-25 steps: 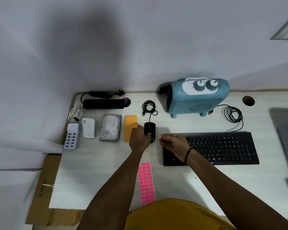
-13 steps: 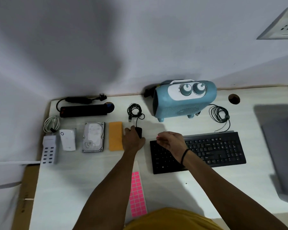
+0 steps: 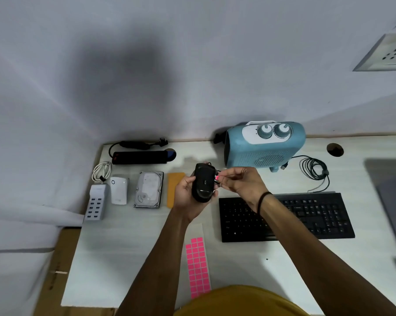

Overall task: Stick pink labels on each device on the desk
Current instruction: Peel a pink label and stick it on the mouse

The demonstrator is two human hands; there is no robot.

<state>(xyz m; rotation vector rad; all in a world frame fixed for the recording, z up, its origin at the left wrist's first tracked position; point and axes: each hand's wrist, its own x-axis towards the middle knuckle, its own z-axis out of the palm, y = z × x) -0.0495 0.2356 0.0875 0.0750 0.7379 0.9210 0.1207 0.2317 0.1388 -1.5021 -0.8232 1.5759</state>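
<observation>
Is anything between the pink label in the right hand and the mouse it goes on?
Nothing visible. The left hand holds the mouse up off the desk, and the right hand pinches the pink label right at the mouse's side.

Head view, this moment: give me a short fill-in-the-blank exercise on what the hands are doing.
1. The left hand grips the black ____ above the desk.
2. The right hand pinches a small ____ label beside it.
3. The sheet of labels lies to the ____ of the keyboard.

Missing words: mouse; pink; left
</observation>
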